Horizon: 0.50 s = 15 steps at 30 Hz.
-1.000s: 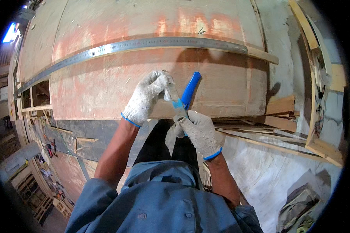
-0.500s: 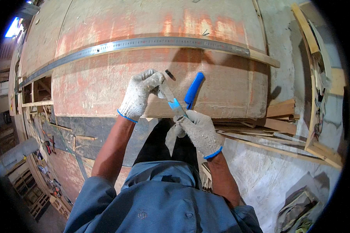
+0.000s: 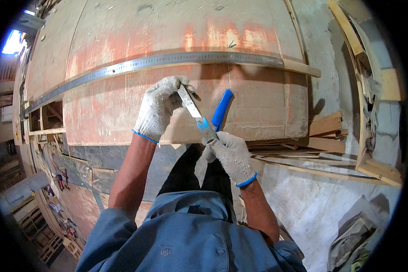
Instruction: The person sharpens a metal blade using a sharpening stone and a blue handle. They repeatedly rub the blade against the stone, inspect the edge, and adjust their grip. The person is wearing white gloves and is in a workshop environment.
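Two-handed, gripping a slanted metal blade (image 3: 192, 106) between left hand (image 3: 158, 106) and right hand (image 3: 231, 156), just beside a blue plastic piece (image 3: 223, 110) on the worktop (image 3: 263, 106). Cannot make out contents of wooden compartment (image 3: 47, 131).

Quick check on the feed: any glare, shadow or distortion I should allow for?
All in the head view: fisheye bows the long steel ruler into an arc; a bright patch blows out near the upper-left rim; a dark shadow crosses the wooden board just below the ruler; the metal blade looks pale with light but reasonably sharp.
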Tool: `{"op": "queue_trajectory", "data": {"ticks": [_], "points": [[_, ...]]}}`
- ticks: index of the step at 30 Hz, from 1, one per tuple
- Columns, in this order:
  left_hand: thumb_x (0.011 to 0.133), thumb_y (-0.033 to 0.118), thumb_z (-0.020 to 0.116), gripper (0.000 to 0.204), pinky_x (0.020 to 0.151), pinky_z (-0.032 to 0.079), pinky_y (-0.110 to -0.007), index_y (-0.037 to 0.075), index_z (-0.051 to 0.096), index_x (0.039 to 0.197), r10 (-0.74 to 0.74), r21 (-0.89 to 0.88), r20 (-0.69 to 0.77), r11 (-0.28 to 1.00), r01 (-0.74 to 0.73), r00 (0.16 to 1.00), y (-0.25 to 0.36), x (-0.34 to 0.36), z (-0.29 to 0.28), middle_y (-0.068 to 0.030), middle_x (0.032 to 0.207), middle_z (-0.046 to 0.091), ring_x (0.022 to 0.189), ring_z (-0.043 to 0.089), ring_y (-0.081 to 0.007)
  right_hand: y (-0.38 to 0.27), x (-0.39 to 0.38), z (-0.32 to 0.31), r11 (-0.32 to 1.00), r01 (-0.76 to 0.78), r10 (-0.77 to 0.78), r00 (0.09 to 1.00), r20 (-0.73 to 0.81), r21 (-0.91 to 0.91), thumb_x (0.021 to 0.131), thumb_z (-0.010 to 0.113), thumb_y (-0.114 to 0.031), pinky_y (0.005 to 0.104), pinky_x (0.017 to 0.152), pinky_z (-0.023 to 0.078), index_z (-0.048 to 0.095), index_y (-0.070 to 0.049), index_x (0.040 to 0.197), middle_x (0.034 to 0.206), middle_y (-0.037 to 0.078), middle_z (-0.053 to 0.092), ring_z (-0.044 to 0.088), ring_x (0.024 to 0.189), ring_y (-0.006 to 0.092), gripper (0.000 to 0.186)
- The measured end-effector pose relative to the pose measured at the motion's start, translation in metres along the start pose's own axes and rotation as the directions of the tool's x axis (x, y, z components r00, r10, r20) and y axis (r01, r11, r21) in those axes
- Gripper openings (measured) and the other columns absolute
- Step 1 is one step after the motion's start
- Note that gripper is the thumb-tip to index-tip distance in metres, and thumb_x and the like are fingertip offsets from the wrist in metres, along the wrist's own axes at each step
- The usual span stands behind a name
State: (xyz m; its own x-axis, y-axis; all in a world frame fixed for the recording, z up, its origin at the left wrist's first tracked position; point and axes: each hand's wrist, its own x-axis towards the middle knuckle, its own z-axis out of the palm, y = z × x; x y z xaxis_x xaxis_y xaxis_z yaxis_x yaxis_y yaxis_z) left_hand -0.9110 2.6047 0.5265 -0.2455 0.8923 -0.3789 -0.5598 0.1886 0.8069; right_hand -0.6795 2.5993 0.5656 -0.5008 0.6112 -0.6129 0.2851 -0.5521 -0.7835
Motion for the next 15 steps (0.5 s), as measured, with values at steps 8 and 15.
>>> {"op": "queue_trajectory", "data": {"ticks": [8,15], "points": [[0.103,0.027,0.050,0.029,0.082,0.058,-0.041,0.003,0.062,0.114,-0.024,-0.160,-0.065,0.987,0.014,0.998,-0.011,0.013,-0.011,-0.0132,0.103,0.070,0.092,0.069,-0.0240,0.012,0.005,-0.004,1.000,0.010,-0.009,0.999,-0.034,0.020,0.101,0.059,-0.023,0.0269,0.063,0.051,0.069,-0.001,0.100,0.075,0.005,0.068,0.062,0.068,0.0096,0.024],[0.104,0.026,0.048,0.028,0.082,0.059,-0.039,0.003,0.062,0.114,-0.053,-0.182,-0.139,0.983,0.028,0.989,-0.019,0.015,-0.015,-0.0116,0.100,0.069,0.089,0.068,-0.0218,0.017,0.008,-0.005,0.999,0.008,-0.006,0.998,-0.062,0.039,0.100,0.058,-0.019,0.0255,0.063,0.051,0.069,0.000,0.101,0.076,0.005,0.069,0.062,0.067,0.0092,0.022]]}}
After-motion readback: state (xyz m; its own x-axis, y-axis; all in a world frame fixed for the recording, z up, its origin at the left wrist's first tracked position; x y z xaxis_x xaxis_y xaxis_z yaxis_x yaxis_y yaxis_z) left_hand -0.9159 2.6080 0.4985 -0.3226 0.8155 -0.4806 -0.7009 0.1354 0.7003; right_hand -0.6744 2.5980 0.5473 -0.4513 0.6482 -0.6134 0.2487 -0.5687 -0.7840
